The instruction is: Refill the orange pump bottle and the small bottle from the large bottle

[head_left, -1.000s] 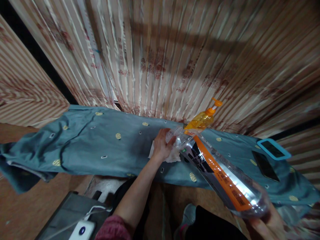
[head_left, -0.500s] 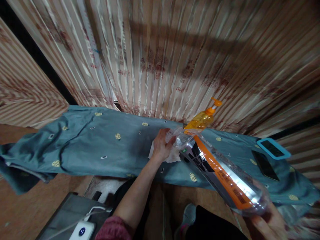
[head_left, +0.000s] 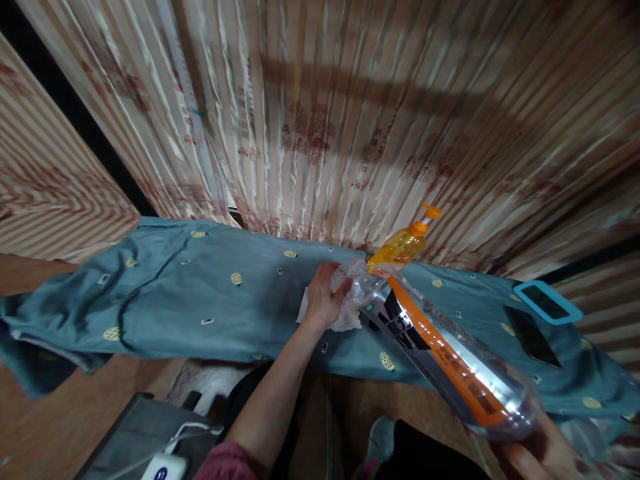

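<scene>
I have the big clear plastic bottle with the orange label strip [head_left: 440, 357] tipped low, its base cupped in my right hand [head_left: 543, 453] at the bottom right, its mouth down at the white crumpled tissue [head_left: 345, 317] that my left hand [head_left: 323, 300] grips on the teal patterned cloth over the worktop [head_left: 200, 300]. To do this well I judge the tilt should stay shallow and the neck close over the tissue. The orange pump bottle [head_left: 403, 243] stands just behind the neck, so room there is tight. The near edge lies just below my left wrist; two phones [head_left: 537, 317] lie well apart, right.
</scene>
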The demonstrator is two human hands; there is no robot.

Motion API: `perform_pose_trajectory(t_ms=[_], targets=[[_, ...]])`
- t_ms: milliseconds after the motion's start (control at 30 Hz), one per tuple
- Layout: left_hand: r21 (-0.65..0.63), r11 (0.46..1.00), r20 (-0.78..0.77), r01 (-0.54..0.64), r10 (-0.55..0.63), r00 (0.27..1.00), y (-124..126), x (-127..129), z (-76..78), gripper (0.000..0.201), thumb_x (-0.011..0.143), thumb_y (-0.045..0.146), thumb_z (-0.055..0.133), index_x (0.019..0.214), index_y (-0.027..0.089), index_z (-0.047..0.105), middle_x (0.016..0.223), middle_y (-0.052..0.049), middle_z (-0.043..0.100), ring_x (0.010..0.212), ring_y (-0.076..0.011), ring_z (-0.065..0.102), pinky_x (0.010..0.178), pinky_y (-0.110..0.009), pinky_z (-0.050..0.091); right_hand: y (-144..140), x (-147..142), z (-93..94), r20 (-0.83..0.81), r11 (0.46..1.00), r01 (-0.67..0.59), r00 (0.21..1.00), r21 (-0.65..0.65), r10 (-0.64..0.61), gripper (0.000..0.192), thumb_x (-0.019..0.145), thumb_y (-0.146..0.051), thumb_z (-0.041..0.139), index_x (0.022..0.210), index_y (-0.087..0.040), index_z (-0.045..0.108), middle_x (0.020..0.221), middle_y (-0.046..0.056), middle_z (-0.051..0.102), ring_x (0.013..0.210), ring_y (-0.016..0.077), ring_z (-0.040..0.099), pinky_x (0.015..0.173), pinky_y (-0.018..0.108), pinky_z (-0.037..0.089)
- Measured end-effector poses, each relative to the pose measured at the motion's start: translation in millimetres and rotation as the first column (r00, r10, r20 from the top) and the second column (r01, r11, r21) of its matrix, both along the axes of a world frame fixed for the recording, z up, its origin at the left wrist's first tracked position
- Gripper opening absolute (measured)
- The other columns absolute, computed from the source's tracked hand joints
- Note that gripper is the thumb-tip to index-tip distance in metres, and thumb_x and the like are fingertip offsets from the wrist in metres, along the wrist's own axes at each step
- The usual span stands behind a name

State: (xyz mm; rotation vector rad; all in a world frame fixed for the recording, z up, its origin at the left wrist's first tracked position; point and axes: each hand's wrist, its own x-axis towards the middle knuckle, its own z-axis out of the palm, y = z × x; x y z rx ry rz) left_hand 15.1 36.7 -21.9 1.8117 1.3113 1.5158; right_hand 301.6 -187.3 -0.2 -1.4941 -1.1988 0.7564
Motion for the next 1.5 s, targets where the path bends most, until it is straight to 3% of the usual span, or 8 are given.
perform_pose_trajectory(t_ms=[167, 300, 467, 667, 867, 1100, 1500], targets=[[0.013, 1.000, 0.007, 0.005, -0.005, 1.000, 0, 0, -0.6, 0.033, 0.097, 0.047, 0.053, 0.109, 0.017, 0.064, 0.102, -0.010, 0.070, 0.099, -0.0262, 0.068, 0.088, -0.039, 0.053, 4, -9, 2.2, -0.051, 0.996, 0.092, 0.994, 0.015, -0.092, 0.087, 0.079, -0.046, 0.073, 0.156, -0.023, 0.040, 0.151, 0.013, 0.055, 0.136, 0.0397, 0.055, 0.101, 0.042, 0.055], [0.007, 1.000, 0.011, 0.003, -0.003, 1.000, 0, 0, -0.9, 0.029, 0.096, 0.042, 0.056, 0.109, 0.018, 0.064, 0.102, -0.009, 0.071, 0.100, -0.0258, 0.068, 0.089, -0.039, 0.053, 8, -8, 1.5, -0.080, 0.998, 0.067, 0.995, 0.014, -0.065, 0.092, 0.073, -0.049, 0.077, 0.155, -0.023, 0.042, 0.153, 0.012, 0.054, 0.133, 0.0398, 0.058, 0.089, 0.035, 0.060], [-0.013, 1.000, 0.015, 0.007, -0.007, 1.000, 0, 0, -0.5, 0.027, 0.096, 0.041, 0.056, 0.109, 0.018, 0.064, 0.101, -0.009, 0.070, 0.099, -0.0256, 0.068, 0.088, -0.039, 0.054, 5, -13, 5.8, -0.049, 0.988, 0.148, 0.987, -0.050, -0.150, 0.095, 0.078, -0.056, 0.072, 0.159, -0.022, 0.034, 0.150, 0.011, 0.056, 0.136, 0.0408, 0.055, 0.085, 0.037, 0.062], [0.001, 1.000, 0.006, -0.003, 0.003, 1.000, 0, 0, -0.6, 0.027, 0.096, 0.040, 0.056, 0.109, 0.017, 0.064, 0.103, -0.010, 0.071, 0.099, -0.0261, 0.068, 0.088, -0.040, 0.054, 8, -13, 3.3, -0.002, 0.992, 0.127, 0.992, 0.016, -0.127, 0.098, 0.074, -0.054, 0.076, 0.158, -0.023, 0.036, 0.143, 0.011, 0.063, 0.126, 0.0414, 0.063, 0.075, 0.037, 0.064], [-0.005, 1.000, 0.004, -0.001, 0.001, 1.000, 0, 0, -0.1, 0.027, 0.095, 0.039, 0.056, 0.109, 0.017, 0.063, 0.103, -0.010, 0.071, 0.099, -0.0256, 0.068, 0.088, -0.039, 0.054, 7, -3, -3.3, -0.130, 0.989, 0.147, 0.980, -0.027, -0.149, 0.091, 0.072, -0.052, 0.078, 0.152, -0.022, 0.046, 0.148, 0.011, 0.059, 0.130, 0.0382, 0.061, 0.083, 0.031, 0.062], [-0.012, 1.000, 0.006, 0.012, -0.012, 1.000, 0, 0, 1.5, 0.026, 0.096, 0.039, 0.056, 0.109, 0.017, 0.064, 0.102, -0.009, 0.070, 0.098, -0.0255, 0.068, 0.088, -0.039, 0.054, 8, -10, 6.5, -0.135, 0.996, 0.088, 0.987, 0.015, -0.085, 0.093, 0.074, -0.040, 0.080, 0.156, -0.026, 0.038, 0.148, 0.010, 0.059, 0.132, 0.0350, 0.060, 0.093, 0.031, 0.057], [-0.020, 1.000, -0.006, -0.002, 0.002, 1.000, -1, 0, 1.9, 0.025, 0.096, 0.036, 0.056, 0.110, 0.017, 0.064, 0.104, -0.010, 0.070, 0.099, -0.0259, 0.068, 0.088, -0.040, 0.054, 11, -14, 6.8, -0.145, 0.994, 0.094, 0.986, 0.063, -0.084, 0.091, 0.070, -0.040, 0.083, 0.152, -0.029, 0.045, 0.145, 0.005, 0.063, 0.130, 0.0286, 0.062, 0.097, 0.024, 0.053]])
